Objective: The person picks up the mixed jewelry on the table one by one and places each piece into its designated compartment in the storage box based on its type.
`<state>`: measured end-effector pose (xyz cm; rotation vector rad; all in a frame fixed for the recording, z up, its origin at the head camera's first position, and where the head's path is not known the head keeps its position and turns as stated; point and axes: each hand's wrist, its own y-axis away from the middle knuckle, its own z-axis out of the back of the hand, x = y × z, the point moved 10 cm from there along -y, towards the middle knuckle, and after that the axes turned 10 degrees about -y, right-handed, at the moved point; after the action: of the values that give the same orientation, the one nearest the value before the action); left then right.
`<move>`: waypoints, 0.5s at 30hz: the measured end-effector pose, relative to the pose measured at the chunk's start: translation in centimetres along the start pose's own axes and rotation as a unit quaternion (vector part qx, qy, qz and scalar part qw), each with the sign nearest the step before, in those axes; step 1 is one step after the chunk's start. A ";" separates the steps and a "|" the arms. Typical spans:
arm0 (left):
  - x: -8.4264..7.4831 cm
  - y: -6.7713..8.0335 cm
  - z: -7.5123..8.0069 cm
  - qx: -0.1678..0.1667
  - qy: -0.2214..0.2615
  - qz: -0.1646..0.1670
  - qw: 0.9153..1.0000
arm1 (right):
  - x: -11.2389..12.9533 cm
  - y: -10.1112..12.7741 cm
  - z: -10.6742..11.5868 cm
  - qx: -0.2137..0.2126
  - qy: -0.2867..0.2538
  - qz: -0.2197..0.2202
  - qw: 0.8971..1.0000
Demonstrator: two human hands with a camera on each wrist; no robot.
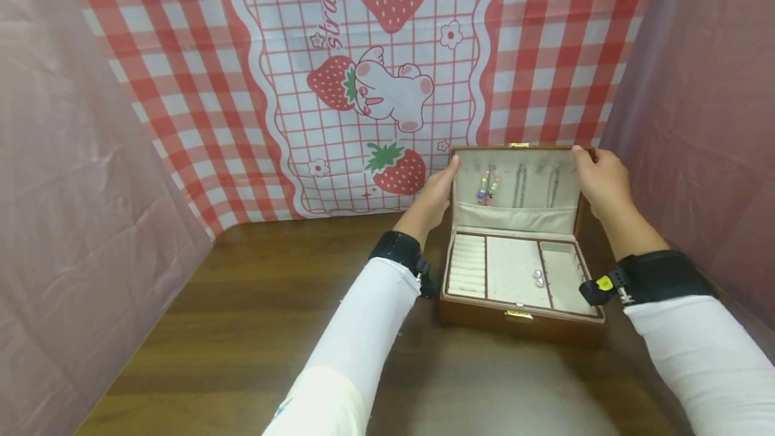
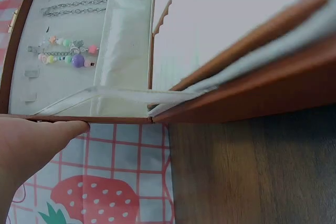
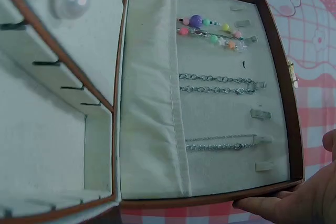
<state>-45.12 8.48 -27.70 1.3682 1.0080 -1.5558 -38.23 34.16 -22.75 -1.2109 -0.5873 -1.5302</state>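
**Both hands on the raised lid of a jewellery box**

A strawberry-print checked cloth [image 1: 387, 79] hangs behind a dark wooden desk [image 1: 254, 328]. Near the desk's back edge, right of centre, stands a brown jewellery box [image 1: 521, 274], its lid [image 1: 517, 187] upright. The left hand [image 1: 436, 197] holds the lid's left edge, fingers [image 2: 63, 128] straight against the rim. The right hand [image 1: 599, 180] holds the right edge, fingers [image 3: 262, 205] lying along the rim. A beaded bracelet [image 3: 212, 32] and chains [image 3: 220, 83] hang inside the lid; two pearl earrings [image 1: 538, 278] lie in the middle tray compartment.

Both arms outstretched, left hand [image 1: 434, 194] and right hand [image 1: 599, 179] raised, fingers extended.
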 end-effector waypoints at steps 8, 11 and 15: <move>0.0 1.5 2.0 -0.048 0.005 -0.003 0.999 | 0.3 2.2 2.8 -0.069 -0.022 0.026 0.997; -0.2 2.3 2.7 -0.063 0.008 -0.011 0.998 | 0.1 3.2 3.8 -0.083 -0.087 0.034 0.992; -0.1 3.7 3.2 -0.080 0.008 -0.018 0.997 | -0.2 4.4 4.2 -0.029 -0.166 0.031 0.985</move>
<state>-42.80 4.18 -27.45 1.2602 1.1471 -1.4598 -32.52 36.35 -22.32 -1.5303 -0.7174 -1.3103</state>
